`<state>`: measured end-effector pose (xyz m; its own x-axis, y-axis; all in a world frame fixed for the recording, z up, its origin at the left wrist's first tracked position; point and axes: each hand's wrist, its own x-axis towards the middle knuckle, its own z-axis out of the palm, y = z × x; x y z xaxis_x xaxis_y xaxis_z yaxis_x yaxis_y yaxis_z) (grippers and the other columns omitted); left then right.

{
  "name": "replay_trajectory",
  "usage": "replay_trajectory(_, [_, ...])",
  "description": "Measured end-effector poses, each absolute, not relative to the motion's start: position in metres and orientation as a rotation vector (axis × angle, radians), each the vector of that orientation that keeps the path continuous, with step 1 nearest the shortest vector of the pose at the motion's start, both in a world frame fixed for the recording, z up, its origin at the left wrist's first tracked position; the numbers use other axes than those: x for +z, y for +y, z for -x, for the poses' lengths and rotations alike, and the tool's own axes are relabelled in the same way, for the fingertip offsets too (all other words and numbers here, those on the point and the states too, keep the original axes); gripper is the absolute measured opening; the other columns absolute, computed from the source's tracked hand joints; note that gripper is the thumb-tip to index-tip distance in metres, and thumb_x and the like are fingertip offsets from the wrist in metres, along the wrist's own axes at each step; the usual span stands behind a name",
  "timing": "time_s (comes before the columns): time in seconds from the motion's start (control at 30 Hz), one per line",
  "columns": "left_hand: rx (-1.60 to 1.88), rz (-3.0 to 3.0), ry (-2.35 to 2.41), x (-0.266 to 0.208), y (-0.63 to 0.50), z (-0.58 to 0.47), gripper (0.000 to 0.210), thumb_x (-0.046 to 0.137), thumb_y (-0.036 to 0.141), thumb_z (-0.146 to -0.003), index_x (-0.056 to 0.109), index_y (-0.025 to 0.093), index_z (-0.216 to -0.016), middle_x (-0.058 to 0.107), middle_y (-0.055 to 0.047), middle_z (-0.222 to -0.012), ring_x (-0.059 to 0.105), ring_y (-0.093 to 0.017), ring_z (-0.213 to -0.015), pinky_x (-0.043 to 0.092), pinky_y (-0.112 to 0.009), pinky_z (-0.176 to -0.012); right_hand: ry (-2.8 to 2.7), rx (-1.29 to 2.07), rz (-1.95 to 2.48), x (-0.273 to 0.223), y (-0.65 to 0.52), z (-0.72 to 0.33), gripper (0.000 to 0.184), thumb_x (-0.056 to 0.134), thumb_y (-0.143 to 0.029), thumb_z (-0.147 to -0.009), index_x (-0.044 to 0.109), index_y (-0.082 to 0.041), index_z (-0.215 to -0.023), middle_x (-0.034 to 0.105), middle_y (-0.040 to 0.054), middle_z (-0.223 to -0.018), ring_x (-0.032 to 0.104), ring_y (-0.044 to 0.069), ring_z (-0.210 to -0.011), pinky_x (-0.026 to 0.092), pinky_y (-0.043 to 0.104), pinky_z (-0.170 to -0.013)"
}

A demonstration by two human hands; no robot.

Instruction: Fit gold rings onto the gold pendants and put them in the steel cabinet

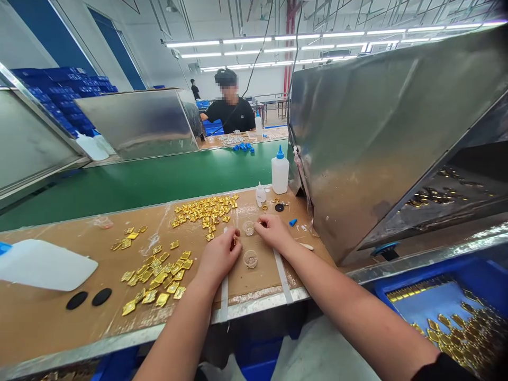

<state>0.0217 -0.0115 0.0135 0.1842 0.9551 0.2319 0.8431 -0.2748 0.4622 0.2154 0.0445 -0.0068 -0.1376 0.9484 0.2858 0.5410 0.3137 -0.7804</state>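
Note:
My left hand is closed at the table's front, its thumb and fingers pinched on a small gold metal piece, mostly hidden by the fingers. My right hand is also pinched, fingertips beside a small clear cup; whatever they hold is too small to make out. A second clear cup sits nearer me, between the two hands. Left of my left hand lies a loose group of square gold pieces. Farther back is a denser pile of gold pieces.
Behind my right hand stand a white squeeze bottle with a blue tip and a smaller white bottle. A large bottle lies at left near black discs. A metal hood rises at right; a person sits across the green belt.

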Motion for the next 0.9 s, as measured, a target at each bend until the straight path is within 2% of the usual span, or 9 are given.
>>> replay_trajectory(0.17, [0.953, -2.117, 1.559, 0.004, -0.001, -0.014, 0.024, 0.042, 0.03, -0.101, 0.066, 0.025, -0.105, 0.074, -0.005, -0.107, 0.068, -0.025, -0.103, 0.049, -0.037, -0.09, -1.816, 0.645, 1.358, -0.005, 0.043, -0.215, 0.027, 0.058, -0.029, -0.08, 0.048, -0.019, -0.056, 0.041, -0.0053, -0.056, 0.041, 0.012, -0.059, 0.022, 0.026, -0.057])
replay_trajectory(0.27, [1.088, -2.049, 1.562, -0.002, 0.004, -0.01, 0.026, 0.042, 0.03, -0.101, 0.066, 0.022, -0.106, 0.072, -0.007, -0.111, 0.065, -0.026, -0.109, 0.049, -0.041, -0.098, -1.823, 0.64, 1.375, -0.003, 0.042, -0.214, 0.028, 0.059, -0.028, -0.079, 0.046, -0.019, -0.055, 0.041, -0.0053, -0.055, 0.04, 0.011, -0.058, 0.021, 0.027, -0.057])
replay_trajectory(0.37, [1.112, -2.045, 1.568, -0.003, 0.006, -0.011, 0.026, 0.042, 0.028, -0.1, 0.067, 0.022, -0.105, 0.071, -0.007, -0.11, 0.065, -0.026, -0.109, 0.05, -0.042, -0.098, -1.842, 0.637, 1.395, 0.0, 0.04, -0.215, 0.029, 0.06, -0.028, -0.079, 0.047, -0.019, -0.055, 0.041, -0.0053, -0.055, 0.039, 0.011, -0.057, 0.02, 0.027, -0.057])
replay_trajectory(0.47, [1.037, -2.092, 1.582, 0.0, 0.006, -0.016, 0.022, 0.051, 0.029, -0.096, 0.067, 0.022, -0.11, 0.07, -0.007, -0.111, 0.066, -0.025, -0.103, 0.052, -0.04, -0.092, -1.854, 0.647, 1.405, 0.001, 0.039, -0.215, 0.029, 0.062, -0.03, -0.08, 0.05, -0.019, -0.056, 0.042, -0.0054, -0.054, 0.04, 0.012, -0.057, 0.02, 0.028, -0.057])
replay_trajectory(0.63, [0.808, -2.28, 1.575, 0.008, 0.009, -0.03, 0.038, 0.07, 0.032, -0.086, 0.063, 0.025, -0.123, 0.067, -0.007, -0.12, 0.066, -0.028, -0.107, 0.051, -0.04, -0.088, -1.865, 0.661, 1.378, 0.001, 0.04, -0.215, 0.03, 0.061, -0.031, -0.08, 0.05, -0.019, -0.055, 0.043, -0.0055, -0.055, 0.04, 0.012, -0.058, 0.021, 0.027, -0.057])
replay_trajectory(0.77, [0.792, -2.309, 1.559, 0.008, 0.012, -0.036, 0.024, 0.065, 0.032, -0.091, 0.066, 0.025, -0.115, 0.069, -0.006, -0.115, 0.068, -0.026, -0.095, 0.051, -0.036, -0.079, -1.862, 0.677, 1.374, -0.001, 0.04, -0.215, 0.032, 0.061, -0.033, -0.081, 0.047, -0.019, -0.055, 0.042, -0.0056, -0.055, 0.04, 0.011, -0.058, 0.021, 0.027, -0.057])
replay_trajectory(0.9, [0.838, -2.313, 1.581, 0.006, 0.013, -0.036, 0.023, 0.064, 0.034, -0.092, 0.066, 0.024, -0.113, 0.069, -0.007, -0.112, 0.068, -0.027, -0.097, 0.052, -0.037, -0.082, -1.836, 0.634, 1.352, -0.001, 0.04, -0.215, 0.031, 0.061, -0.03, -0.08, 0.047, -0.019, -0.056, 0.042, -0.0054, -0.055, 0.04, 0.011, -0.058, 0.021, 0.027, -0.057])
